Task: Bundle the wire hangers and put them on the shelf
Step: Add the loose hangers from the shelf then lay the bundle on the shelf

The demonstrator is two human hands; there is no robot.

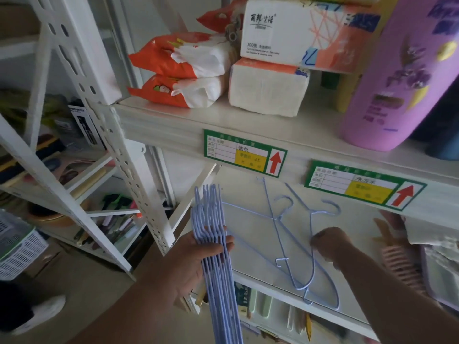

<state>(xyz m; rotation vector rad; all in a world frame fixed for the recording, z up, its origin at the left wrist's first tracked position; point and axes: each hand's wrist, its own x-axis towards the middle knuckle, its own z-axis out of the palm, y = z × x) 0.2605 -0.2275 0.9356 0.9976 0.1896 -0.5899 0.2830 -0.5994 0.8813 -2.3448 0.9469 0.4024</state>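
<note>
My left hand (196, 259) grips a stacked bundle of several pale blue wire hangers (216, 247), held edge-on just left of the middle white shelf (250, 249). On that shelf lie loose blue wire hangers (278, 219), their hooks pointing toward the back. My right hand (330, 244) reaches over the shelf and pinches the neck of one loose hanger (311, 224); its wire body runs down past the shelf's front edge.
The shelf above carries tissue packs (268, 88), orange wipe packets (178, 73) and a big purple bottle (402, 78). Green price labels (244, 152) sit on its front rail. A pink comb (402, 264) lies to the right. A second white rack (82, 150) stands left.
</note>
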